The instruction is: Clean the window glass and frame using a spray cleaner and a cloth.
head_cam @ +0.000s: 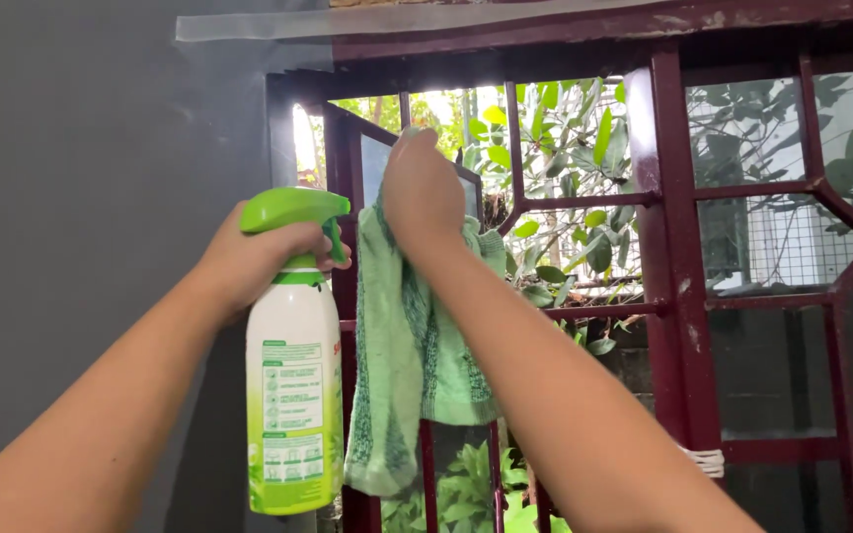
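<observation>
**Cloth and Spray Bottle at Window Pane**

The right hand (422, 188) clenches a green cloth (409, 365) against the open window pane (375, 163); the cloth hangs below the fist. It looks soft, light and limp: grip it bunched. The left hand (249, 259) grasps the spray bottle (294, 395) at its neck, just left of the cloth. The bottle looks rigid, smooth plastic.

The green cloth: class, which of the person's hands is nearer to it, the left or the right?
Right. The right hand grips the green cloth at its top, against the window pane. The left hand is beside it, apart, holding the spray bottle.
</observation>
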